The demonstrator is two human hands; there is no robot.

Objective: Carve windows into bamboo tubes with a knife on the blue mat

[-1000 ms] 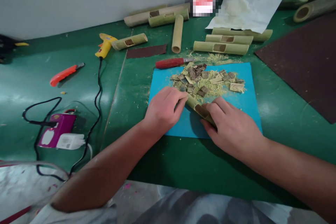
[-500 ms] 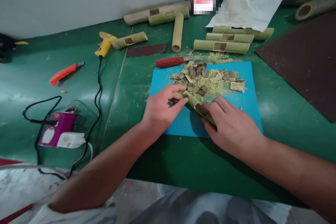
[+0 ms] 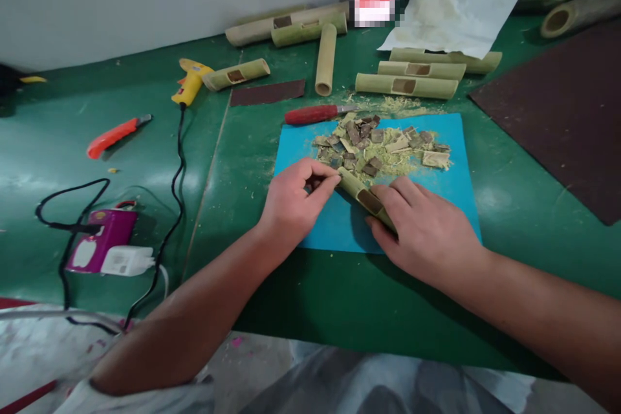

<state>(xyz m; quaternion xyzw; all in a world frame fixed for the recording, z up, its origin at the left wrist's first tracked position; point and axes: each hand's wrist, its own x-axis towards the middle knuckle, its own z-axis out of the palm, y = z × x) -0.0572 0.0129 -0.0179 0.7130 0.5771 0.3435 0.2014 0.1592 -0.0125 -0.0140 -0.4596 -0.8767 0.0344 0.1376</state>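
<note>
My right hand [image 3: 422, 223] is closed round the near end of a bamboo tube [image 3: 352, 184] that has a rectangular opening cut in its side. The tube lies slanted over a blue sheet [image 3: 334, 226]. At its far end is my left hand [image 3: 301, 197], thumb and forefinger pinched together; a small dark bit shows at the fingertips, too small to name. Just beyond the hands, a heap of brown scraps and pale shavings [image 3: 383, 149] covers part of the sheet. A red-handled knife [image 3: 311, 114] rests at the sheet's far left corner.
Further bamboo tubes [image 3: 406, 86] lie along the back, with white paper [image 3: 451, 19] over some. To the left are a yellow glue gun [image 3: 191, 82], an orange utility knife [image 3: 114, 137] and a purple power strip [image 3: 99, 239] with cords. A dark brown sheet [image 3: 557, 116] lies right.
My left fingers have closed into a tighter pinch and drawn slightly back from the tube's far end. The right hand keeps its hold. The whole view has shifted slightly.
</note>
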